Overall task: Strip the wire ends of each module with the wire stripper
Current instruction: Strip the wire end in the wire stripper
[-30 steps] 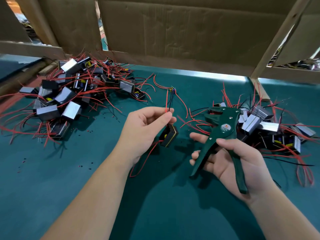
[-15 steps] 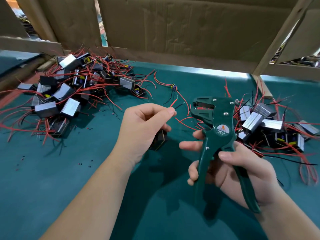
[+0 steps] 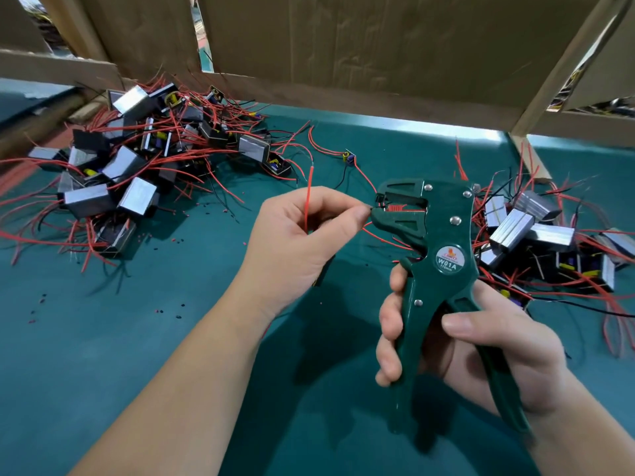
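Observation:
My right hand grips the handles of the dark green wire stripper, held upright with its jaws pointing left. My left hand pinches a wire end between thumb and forefinger right at the jaws. A red wire sticks up from that hand. The module it belongs to hangs mostly hidden under the left palm. One pile of modules with red wires lies at the back left. A second pile of modules lies at the right.
The teal table mat is dotted with small bits of stripped insulation. A small loose part with wires lies at the back centre. Cardboard walls and wooden slats close off the back.
The stripper has risen and come closer to the left hand. My left hand has brought the wire end up to the jaws, and a red wire now stands up from it.

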A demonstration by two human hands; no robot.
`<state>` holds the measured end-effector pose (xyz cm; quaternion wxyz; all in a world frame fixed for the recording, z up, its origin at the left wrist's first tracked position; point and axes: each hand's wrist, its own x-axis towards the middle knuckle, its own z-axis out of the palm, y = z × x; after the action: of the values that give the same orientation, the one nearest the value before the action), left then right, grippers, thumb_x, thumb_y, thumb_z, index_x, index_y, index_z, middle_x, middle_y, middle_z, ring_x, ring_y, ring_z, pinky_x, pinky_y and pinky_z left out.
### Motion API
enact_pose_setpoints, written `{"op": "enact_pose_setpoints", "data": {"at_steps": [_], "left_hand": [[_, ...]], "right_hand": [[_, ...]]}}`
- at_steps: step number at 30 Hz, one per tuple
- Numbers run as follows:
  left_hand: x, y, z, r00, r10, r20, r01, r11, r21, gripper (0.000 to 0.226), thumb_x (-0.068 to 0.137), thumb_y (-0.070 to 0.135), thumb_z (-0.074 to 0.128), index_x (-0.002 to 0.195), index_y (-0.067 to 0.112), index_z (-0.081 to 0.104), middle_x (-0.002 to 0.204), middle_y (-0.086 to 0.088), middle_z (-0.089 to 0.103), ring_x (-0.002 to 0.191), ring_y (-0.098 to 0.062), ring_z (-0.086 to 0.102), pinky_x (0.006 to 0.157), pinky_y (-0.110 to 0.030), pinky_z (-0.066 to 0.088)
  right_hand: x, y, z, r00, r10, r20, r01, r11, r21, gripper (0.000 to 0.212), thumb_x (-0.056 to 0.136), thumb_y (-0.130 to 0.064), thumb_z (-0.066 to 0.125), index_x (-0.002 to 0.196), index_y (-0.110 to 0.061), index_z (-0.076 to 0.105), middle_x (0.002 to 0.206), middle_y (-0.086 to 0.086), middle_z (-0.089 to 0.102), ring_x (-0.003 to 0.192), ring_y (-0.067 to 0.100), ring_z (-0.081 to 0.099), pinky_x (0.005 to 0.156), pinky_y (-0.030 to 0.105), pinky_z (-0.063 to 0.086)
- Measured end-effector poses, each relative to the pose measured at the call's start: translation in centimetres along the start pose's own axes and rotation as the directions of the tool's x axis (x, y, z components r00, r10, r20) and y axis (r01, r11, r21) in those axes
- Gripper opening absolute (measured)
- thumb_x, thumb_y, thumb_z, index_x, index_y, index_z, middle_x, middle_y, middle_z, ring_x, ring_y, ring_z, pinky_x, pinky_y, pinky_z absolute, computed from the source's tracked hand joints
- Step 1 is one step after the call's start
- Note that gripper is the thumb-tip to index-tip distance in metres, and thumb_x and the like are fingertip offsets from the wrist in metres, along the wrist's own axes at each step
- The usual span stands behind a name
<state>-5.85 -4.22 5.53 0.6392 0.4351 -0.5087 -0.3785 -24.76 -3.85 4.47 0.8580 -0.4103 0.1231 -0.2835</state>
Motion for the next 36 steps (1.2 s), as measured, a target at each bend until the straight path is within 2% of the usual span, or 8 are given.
{"op": "enact_pose_setpoints", "data": {"at_steps": [3, 7, 13, 20, 23, 27, 30, 36], "left_hand": [[0.1, -0.3, -0.1, 1.000, 0.023, -0.005, -0.023, 1.000, 0.016, 0.020, 0.077, 0.010, 0.070, 0.063, 0.024, 0.071, 0.056, 0.012, 0.057, 0.055, -0.004, 0.041, 0.054, -0.012, 0.035], [0.1, -0.7, -0.4, 0.995, 0.097, -0.014, -0.096, 0.993, 0.073, 0.017, 0.079, 0.014, 0.069, 0.069, 0.028, 0.070, 0.061, 0.006, 0.054, 0.057, -0.008, 0.039, 0.055, -0.015, 0.034], [0.0, -0.8, -0.6, 0.982, 0.189, 0.022, -0.190, 0.964, 0.188, 0.016, 0.083, 0.017, 0.066, 0.077, 0.032, 0.065, 0.058, 0.017, 0.048, 0.055, -0.005, 0.034, 0.055, -0.014, 0.031], [-0.1, -0.7, -0.6, 0.971, 0.236, 0.040, -0.238, 0.936, 0.260, 0.018, 0.086, 0.012, 0.064, 0.081, 0.030, 0.064, 0.063, 0.020, 0.050, 0.058, -0.003, 0.036, 0.059, -0.014, 0.032], [0.0, -0.8, -0.8, 0.968, 0.245, 0.054, -0.250, 0.923, 0.291, 0.020, 0.087, 0.013, 0.064, 0.081, 0.032, 0.063, 0.065, 0.015, 0.050, 0.059, -0.004, 0.036, 0.060, -0.015, 0.032], [0.0, -0.9, -0.9, 0.956, 0.282, 0.076, -0.289, 0.880, 0.377, 0.022, 0.089, 0.015, 0.063, 0.084, 0.036, 0.059, 0.069, -0.005, 0.053, 0.060, -0.003, 0.039, 0.061, -0.015, 0.036], [0.1, -0.9, -1.1, 0.948, 0.303, 0.094, -0.313, 0.847, 0.430, 0.024, 0.090, 0.016, 0.063, 0.084, 0.039, 0.057, 0.070, -0.003, 0.056, 0.063, -0.002, 0.044, 0.063, -0.014, 0.037], [0.1, -0.7, -1.2, 0.945, 0.311, 0.097, -0.323, 0.852, 0.413, 0.021, 0.090, 0.016, 0.063, 0.086, 0.036, 0.059, 0.069, -0.009, 0.055, 0.061, -0.006, 0.042, 0.061, -0.016, 0.037]], "right_hand": [[0.0, 0.0, -0.1, 0.999, 0.008, -0.039, -0.009, 0.999, -0.040, 0.036, 0.077, -0.014, 0.073, 0.109, -0.006, 0.059, 0.088, 0.023, 0.060, 0.071, 0.041, 0.060, 0.070, 0.053, 0.050], [0.0, 0.0, -0.1, 0.998, 0.020, -0.053, -0.022, 0.999, -0.039, 0.031, 0.079, -0.017, 0.073, 0.104, -0.007, 0.060, 0.083, 0.022, 0.060, 0.066, 0.039, 0.061, 0.067, 0.051, 0.051], [0.0, 0.0, -0.1, 0.999, 0.026, -0.046, -0.029, 0.998, -0.051, 0.032, 0.083, -0.033, 0.072, 0.102, -0.010, 0.062, 0.081, 0.019, 0.061, 0.063, 0.036, 0.061, 0.065, 0.048, 0.052], [0.2, 0.1, -0.1, 0.998, 0.052, -0.043, -0.052, 0.999, -0.015, 0.041, 0.083, -0.047, 0.068, 0.101, -0.010, 0.063, 0.077, 0.017, 0.061, 0.061, 0.034, 0.062, 0.063, 0.047, 0.053], [0.3, 0.1, -0.1, 0.996, 0.053, -0.073, -0.056, 0.998, -0.035, 0.042, 0.082, -0.049, 0.069, 0.098, -0.011, 0.064, 0.075, 0.017, 0.060, 0.058, 0.034, 0.061, 0.062, 0.046, 0.052], [0.3, 0.2, -0.2, 0.990, 0.032, -0.135, -0.043, 0.996, -0.076, 0.046, 0.077, -0.051, 0.072, 0.095, -0.010, 0.064, 0.073, 0.018, 0.058, 0.056, 0.034, 0.059, 0.059, 0.045, 0.051], [0.3, 0.2, -0.2, 0.990, 0.023, -0.138, -0.037, 0.995, -0.094, 0.047, 0.075, -0.051, 0.074, 0.095, -0.010, 0.064, 0.073, 0.018, 0.059, 0.056, 0.034, 0.059, 0.059, 0.046, 0.051], [0.1, 0.2, -0.1, 0.993, 0.015, -0.113, -0.027, 0.995, -0.098, 0.044, 0.076, -0.046, 0.076, 0.098, -0.010, 0.064, 0.076, 0.018, 0.059, 0.058, 0.035, 0.059, 0.060, 0.047, 0.051]]}}
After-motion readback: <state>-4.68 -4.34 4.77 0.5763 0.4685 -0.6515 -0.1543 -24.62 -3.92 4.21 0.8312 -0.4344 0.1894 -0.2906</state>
